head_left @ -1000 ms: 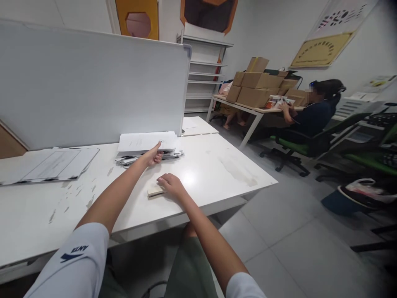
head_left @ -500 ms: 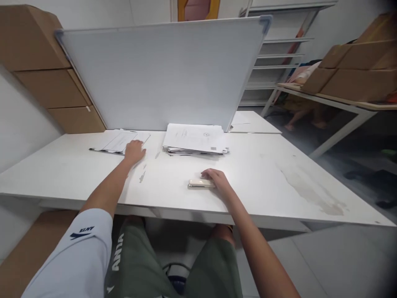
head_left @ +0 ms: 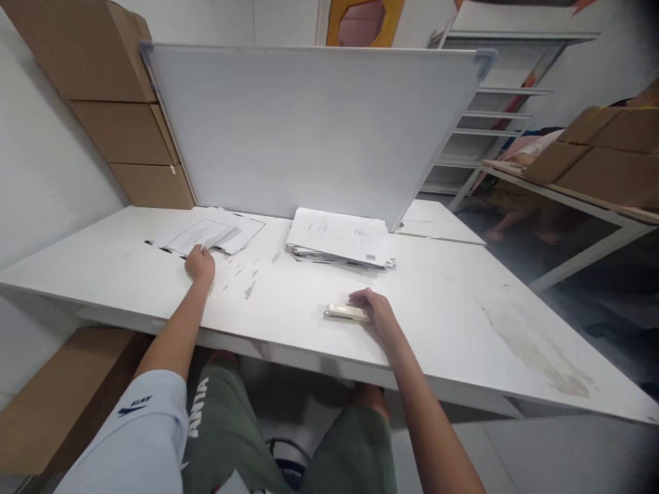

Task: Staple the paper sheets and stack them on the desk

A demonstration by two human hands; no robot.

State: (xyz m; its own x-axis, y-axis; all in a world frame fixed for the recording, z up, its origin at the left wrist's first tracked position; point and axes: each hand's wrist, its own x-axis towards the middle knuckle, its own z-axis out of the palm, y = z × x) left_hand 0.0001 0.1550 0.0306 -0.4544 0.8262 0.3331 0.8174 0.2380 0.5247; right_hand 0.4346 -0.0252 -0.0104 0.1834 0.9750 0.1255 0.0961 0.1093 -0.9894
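My left hand (head_left: 200,264) is closed in a pinch on the near edge of a sheet of paper (head_left: 212,238), part of which bends up off the papers (head_left: 244,230) lying at the left of the desk. At the near middle lies a cream stapler (head_left: 346,313), flat on the desk top and pointing left. Around its right end curl the fingers of my right hand (head_left: 378,310), which partly hides it. Between and beyond both hands sits a thicker stack of printed papers (head_left: 337,237), touched by neither.
A large whiteboard (head_left: 309,130) leans upright along the back of the white desk (head_left: 288,309). Cardboard boxes (head_left: 123,134) are piled at the back left. To the right stand a metal shelf (head_left: 458,147) and a table with more boxes (head_left: 607,165); a person's legs show beneath it.
My left hand has gone from lying on the left papers to pinching a sheet at their near edge, lifting part of it. The right hand stays at the stapler. The view has shifted.
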